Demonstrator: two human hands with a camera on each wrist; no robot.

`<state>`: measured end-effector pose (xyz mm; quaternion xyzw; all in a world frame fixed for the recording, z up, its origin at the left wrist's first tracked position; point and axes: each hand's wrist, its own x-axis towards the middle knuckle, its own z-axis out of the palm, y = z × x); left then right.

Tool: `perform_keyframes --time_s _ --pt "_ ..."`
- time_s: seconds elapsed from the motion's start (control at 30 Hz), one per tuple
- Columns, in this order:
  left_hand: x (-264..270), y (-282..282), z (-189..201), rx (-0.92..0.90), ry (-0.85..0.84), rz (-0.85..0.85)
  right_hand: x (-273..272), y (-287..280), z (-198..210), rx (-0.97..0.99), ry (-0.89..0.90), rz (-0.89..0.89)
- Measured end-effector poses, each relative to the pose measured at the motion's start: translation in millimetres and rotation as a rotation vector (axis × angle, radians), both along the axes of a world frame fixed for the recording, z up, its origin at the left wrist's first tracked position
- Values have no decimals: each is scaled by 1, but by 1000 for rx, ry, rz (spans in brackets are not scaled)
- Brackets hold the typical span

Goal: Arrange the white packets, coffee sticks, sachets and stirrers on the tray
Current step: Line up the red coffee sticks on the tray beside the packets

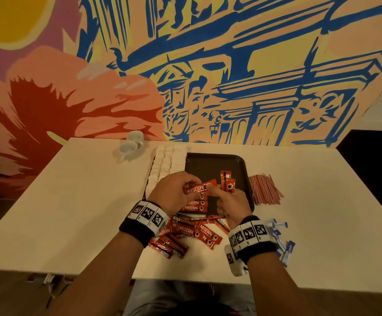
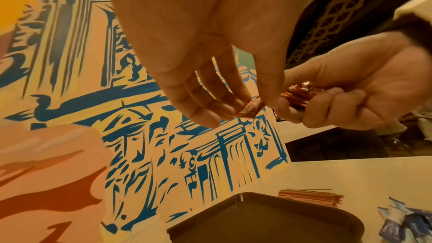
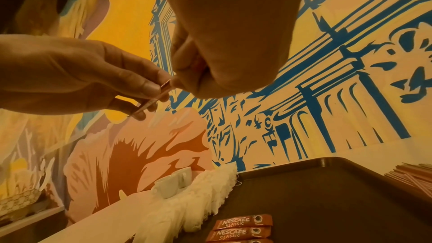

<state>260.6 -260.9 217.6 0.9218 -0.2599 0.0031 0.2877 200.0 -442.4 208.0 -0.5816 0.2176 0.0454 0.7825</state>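
Head view, nearest me: a loose heap of red Nescafé coffee sticks [image 1: 185, 233] lies on the white table [image 1: 71, 201] just short of the tray, between my wrists, and blue sachets [image 1: 281, 240] are scattered at the near right, off the tray. Just beyond, my left hand [image 1: 174, 192] and right hand [image 1: 228, 206] hold 1 coffee stick [image 1: 198, 189] between them above the tray's near-left part, left fingertips pinched on its left end. The left wrist view shows the right hand also curled round a small bundle of sticks [image 2: 301, 95]. Under the hands, a short column of sticks [image 1: 195, 205] already lies flat on the dark tray [image 1: 212, 163], and a few more stand lengthwise [image 1: 227, 183] to the right of it. White packets [image 1: 167, 163] run in rows along the tray's left edge; red stirrers [image 1: 265, 190] lie on the table right of the tray. 2 white cups [image 1: 131, 144] sit at the far left.

I judge the coffee-stick step is in hand. Next I'd lay this stick square at the column's far end, label up.
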Motion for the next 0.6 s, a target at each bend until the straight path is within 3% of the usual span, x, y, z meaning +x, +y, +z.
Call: perform_keyframes --time_s 0.17,0.33,0.6 --pt "11 -1 1 32 35 -22 1 -7 -6 11 64 -7" --pt "44 -5 -6 28 193 106 11 -25 -23 35 137 -145" --pt "115 -39 -58 274 302 134 25 -40 -47 224 225 -150"
